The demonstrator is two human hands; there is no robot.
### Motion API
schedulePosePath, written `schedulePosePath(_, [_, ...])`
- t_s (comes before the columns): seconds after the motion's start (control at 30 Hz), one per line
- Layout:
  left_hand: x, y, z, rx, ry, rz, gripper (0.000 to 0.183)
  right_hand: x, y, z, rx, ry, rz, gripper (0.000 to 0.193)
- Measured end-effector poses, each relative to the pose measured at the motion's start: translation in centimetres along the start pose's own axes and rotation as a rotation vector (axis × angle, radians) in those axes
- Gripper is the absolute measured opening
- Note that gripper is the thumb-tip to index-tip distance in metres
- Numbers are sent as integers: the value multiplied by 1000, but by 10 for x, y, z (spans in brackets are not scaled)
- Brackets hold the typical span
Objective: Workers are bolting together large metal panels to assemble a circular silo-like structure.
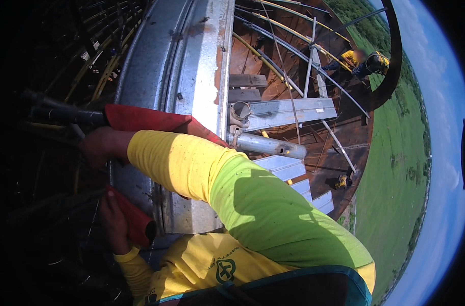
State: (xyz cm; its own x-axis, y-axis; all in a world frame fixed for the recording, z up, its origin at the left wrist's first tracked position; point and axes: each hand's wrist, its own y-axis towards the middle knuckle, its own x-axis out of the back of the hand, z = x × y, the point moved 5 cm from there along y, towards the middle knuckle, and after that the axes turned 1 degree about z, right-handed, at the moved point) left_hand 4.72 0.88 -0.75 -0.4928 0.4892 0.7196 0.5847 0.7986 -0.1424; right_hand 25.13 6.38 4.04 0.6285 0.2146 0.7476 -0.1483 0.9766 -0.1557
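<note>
My right arm, in a yellow and green sleeve, reaches across to the left. My right hand (97, 148) is in deep shadow beside a dark pipe-shaped thing (71, 116), and its fingers cannot be made out. A long red piece of cloth or leather (145, 118) lies over the metal beam just above my right forearm. Lower down, my left hand (114, 222) is closed against a red tube-shaped piece (132, 219) that ends in a dark opening. Both red pieces lie against the broad silvery beam (163, 56).
Right of the beam, a pipe with a clamp (268, 145) and a metal plank (293, 113) lie above a rusty curved surface (344, 137). Long poles (293, 48) cross there. Two people (362, 61) are at the far right edge, with grassland below. A yellow-black object (343, 181) stands near the rim.
</note>
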Motion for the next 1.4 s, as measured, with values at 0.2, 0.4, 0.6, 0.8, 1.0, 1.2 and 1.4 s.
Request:
schedulePosePath(0.2, [1,0,-1,9,14,12,53,-1,2,-1,17,-14,-7,40])
schedulePosePath(0.4, [1,0,0,40,14,29,54,1,1,0,-3,-6,-30,40])
schedulePosePath(0.6, [2,-1,-2,60,12,30,55,3,-1,2,-3,4,2,39])
schedulePosePath(0.8, [2,-1,-2,67,23,31,55,2,0,1,-9,28,15,41])
schedulePosePath(1.0, [1,0,-5,57,30,27,56,-4,6,-4,-7,3,13,40])
schedulePosePath(1.2, [0,-2,1,49,-27,-14,57,-8,11,-7,4,-37,-30,39])
schedulePosePath(1.4, [0,-2,1,54,-36,1,57,-3,4,-2,9,-15,-29,40])
